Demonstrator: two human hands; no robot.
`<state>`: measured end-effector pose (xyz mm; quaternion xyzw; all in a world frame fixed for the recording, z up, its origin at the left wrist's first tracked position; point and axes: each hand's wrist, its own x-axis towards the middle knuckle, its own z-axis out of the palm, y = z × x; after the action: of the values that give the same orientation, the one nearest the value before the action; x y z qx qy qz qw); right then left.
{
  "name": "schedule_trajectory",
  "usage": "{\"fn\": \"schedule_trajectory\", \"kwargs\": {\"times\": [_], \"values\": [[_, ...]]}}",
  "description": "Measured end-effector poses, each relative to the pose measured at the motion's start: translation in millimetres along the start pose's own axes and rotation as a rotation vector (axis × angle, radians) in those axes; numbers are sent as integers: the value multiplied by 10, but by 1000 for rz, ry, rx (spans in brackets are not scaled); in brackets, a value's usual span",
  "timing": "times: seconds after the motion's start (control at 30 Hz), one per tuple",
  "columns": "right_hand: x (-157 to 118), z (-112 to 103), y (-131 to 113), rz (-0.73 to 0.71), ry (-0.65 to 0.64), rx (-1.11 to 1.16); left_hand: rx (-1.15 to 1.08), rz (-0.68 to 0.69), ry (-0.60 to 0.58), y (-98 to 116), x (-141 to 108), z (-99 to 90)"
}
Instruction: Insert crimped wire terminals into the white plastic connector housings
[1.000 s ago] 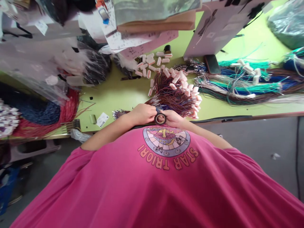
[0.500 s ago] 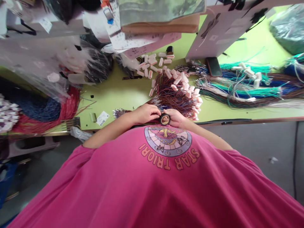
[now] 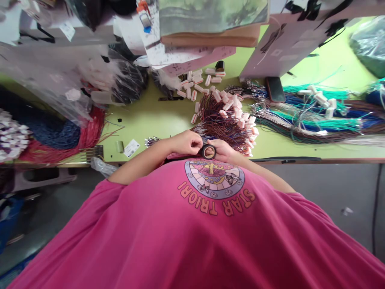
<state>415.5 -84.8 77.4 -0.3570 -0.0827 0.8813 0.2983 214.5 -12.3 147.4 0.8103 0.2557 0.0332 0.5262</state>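
My right hand point(image 3: 221, 150) grips a roll of black tape point(image 3: 208, 151) close to my shirt, with a finger showing through its core. Just left of the roll, my left hand point(image 3: 188, 142) is closed, its fingertips pinched together by the roll's edge; what they hold is too small to make out. Beyond both hands lies a bundle of brown wires point(image 3: 210, 110) with white connectors point(image 3: 237, 108) at their ends. Silvery wire tips point(image 3: 151, 141) stick out to the left of my left forearm.
Loose white connectors point(image 3: 198, 79) lie beyond the bundle. A phone point(image 3: 275, 89) rests near green and blue wires point(image 3: 327, 120) on the right. Red wires point(image 3: 93, 132), a label point(image 3: 131, 148) and plastic bags point(image 3: 57, 80) are on the left. A shelf post point(image 3: 264, 52) stands behind.
My left hand has curled more tightly and sits slightly apart from the roll's top. The roll faces the camera a little more. The whole view has shifted slightly.
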Motion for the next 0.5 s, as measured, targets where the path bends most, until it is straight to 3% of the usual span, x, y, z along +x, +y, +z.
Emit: {"fn": "schedule_trajectory", "kwargs": {"times": [0.13,0.23,0.37,0.5], "values": [[33,24,-38,38,52,74,-394,-124,183,-284,-111,214],[64,55,-59,39,91,100,-509,-105,342,-393,-110,404],[84,70,-3,65,129,50,-224,-33,420,-401,-60,541],[-16,25,100,89,183,-45,3,-119,447,-421,-70,508]]}}
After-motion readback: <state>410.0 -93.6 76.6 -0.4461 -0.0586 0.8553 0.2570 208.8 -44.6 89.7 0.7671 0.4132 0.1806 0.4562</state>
